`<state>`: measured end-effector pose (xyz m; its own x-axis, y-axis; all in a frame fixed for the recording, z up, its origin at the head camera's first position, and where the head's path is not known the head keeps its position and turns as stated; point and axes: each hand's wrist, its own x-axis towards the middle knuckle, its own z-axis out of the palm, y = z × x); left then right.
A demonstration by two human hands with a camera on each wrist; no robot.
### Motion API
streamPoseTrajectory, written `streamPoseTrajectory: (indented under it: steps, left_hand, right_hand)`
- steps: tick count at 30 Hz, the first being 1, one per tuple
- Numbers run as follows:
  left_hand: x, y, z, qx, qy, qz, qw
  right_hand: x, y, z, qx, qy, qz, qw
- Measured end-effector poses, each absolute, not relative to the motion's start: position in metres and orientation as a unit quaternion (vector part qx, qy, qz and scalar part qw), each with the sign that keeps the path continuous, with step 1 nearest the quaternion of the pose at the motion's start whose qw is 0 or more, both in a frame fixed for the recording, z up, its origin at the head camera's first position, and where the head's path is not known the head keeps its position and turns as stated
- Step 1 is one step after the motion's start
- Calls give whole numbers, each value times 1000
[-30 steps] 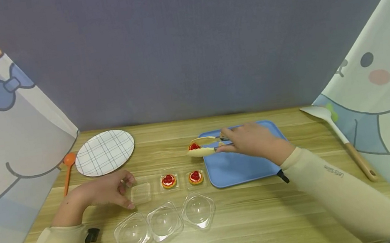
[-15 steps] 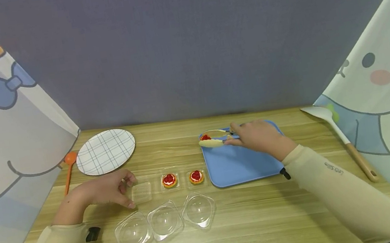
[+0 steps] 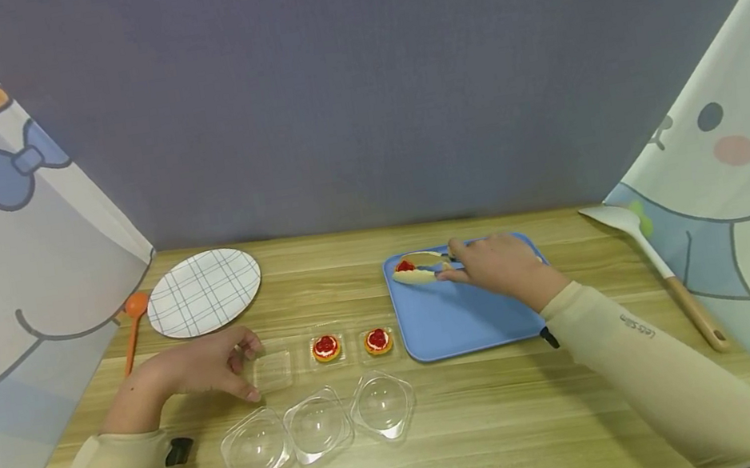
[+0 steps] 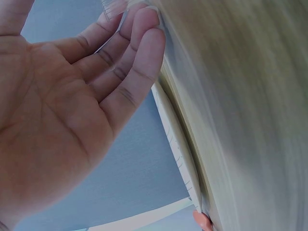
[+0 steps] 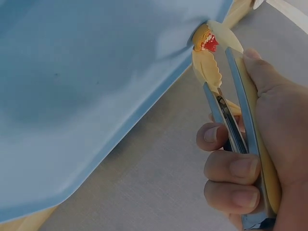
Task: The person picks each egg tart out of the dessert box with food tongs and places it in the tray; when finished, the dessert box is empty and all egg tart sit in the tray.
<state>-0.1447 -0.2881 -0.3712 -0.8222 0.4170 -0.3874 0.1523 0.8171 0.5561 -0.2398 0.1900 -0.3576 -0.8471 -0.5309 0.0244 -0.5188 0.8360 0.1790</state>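
My right hand (image 3: 500, 268) grips a pair of tongs (image 5: 250, 125) with cream scalloped tips. Between the tips is a small red-topped tart (image 5: 210, 42), close over the far left corner of the blue tray (image 3: 461, 322). At the left, my left hand (image 3: 210, 372) holds the left side of a clear plastic box base (image 3: 273, 370), thumb on the near side and curled fingers on the far side. A ridged edge of clear plastic (image 4: 114, 6) shows at its fingertips in the left wrist view. Two more bases beside it each hold a tart (image 3: 326, 347).
Three clear domed lids (image 3: 316, 425) lie in a row nearer me. A white checked oval plate (image 3: 203, 292) and an orange spoon (image 3: 134, 323) are at the back left. On the far right lies a white turner (image 3: 647, 250) with a wooden handle.
My right hand has moved right with the tongs and tart, from the tray's left edge to inside its far left corner, and lower. My left hand stays in place.
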Motion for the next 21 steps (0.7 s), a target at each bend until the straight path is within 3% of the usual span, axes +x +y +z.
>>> streamPoseTrajectory:
  steps: [10, 21]
  left_hand:
    - [-144, -289, -372, 158, 917, 263, 254]
    - [-146, -293, -372, 161, 914, 265, 262]
  right_hand:
    - [-239, 189, -357, 263, -961, -88, 25]
    - [-226, 193, -340, 269, -960, -54, 53]
